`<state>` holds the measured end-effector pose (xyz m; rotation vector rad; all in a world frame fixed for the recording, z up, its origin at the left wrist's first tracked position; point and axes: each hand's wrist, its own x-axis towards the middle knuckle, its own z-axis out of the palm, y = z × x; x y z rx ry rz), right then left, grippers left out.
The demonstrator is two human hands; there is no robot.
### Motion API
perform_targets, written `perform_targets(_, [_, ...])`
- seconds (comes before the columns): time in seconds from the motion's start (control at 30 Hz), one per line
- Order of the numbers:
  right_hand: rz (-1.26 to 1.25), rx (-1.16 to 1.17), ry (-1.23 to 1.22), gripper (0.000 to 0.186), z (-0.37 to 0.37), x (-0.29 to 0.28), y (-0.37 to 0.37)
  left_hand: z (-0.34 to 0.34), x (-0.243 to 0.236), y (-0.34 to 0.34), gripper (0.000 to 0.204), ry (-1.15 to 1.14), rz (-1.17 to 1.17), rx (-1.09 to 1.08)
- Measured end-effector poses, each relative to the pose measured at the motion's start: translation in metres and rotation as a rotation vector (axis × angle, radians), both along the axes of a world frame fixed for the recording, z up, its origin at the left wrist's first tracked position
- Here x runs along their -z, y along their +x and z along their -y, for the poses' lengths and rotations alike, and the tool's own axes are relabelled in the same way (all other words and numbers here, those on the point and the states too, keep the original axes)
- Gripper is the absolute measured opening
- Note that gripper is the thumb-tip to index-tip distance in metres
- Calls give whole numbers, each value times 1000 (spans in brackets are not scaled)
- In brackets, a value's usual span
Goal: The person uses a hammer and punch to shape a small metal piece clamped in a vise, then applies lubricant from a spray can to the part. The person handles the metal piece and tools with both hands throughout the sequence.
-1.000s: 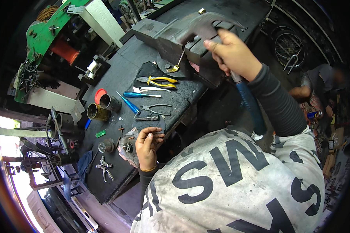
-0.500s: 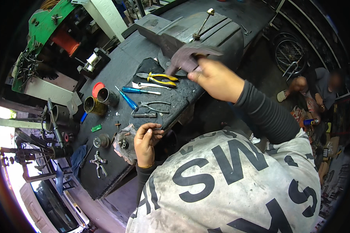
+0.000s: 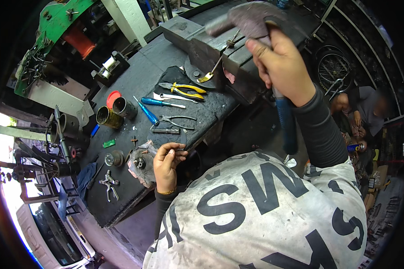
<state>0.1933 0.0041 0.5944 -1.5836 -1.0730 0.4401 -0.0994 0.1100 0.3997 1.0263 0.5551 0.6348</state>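
Observation:
My right hand (image 3: 283,67) grips a hammer (image 3: 251,20) with a blue handle (image 3: 285,121), its dark head raised above the big grey bench vise (image 3: 211,45). A thin rod with a brass end (image 3: 213,69) hangs from the vise. My left hand (image 3: 165,166) rests at the near edge of the black workbench (image 3: 139,85), pinching a small dark metal piece (image 3: 180,152). Beside it lies a round metal part on a rag (image 3: 140,163).
On the bench lie yellow-handled pliers (image 3: 184,88), blue screwdrivers (image 3: 155,102), grey pliers (image 3: 177,120), two metal cups (image 3: 114,113) and a small clamp tool (image 3: 108,183). A green machine (image 3: 54,31) stands at the back left. Another person (image 3: 363,110) crouches at the right, near a wheel (image 3: 332,58).
My right hand has swung the hammer up from low beside the vise to high above it. The left hand has stayed put at the bench edge.

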Motion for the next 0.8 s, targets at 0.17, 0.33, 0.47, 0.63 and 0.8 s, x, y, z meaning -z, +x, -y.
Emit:
perform_targets(0.17, [342, -26, 45, 26, -15, 69, 9, 4, -4, 1, 22, 7, -14, 11])
perform_targets(0.33, [-278, 66, 147, 15, 15, 32, 8, 4, -4, 4, 22, 51, -33, 24])
perform_targets(0.47, [-277, 49, 120, 18, 67, 43, 15, 7, -10, 11, 22, 56, -85, 18])
perform_targets(0.63, [-203, -197, -379, 36, 143, 124, 37, 11, -27, 32, 22, 105, -183, 15])
perform_targets(0.8, [-133, -337, -374, 40, 192, 192, 39, 1, -29, 79, 30, 201, -170, -21])
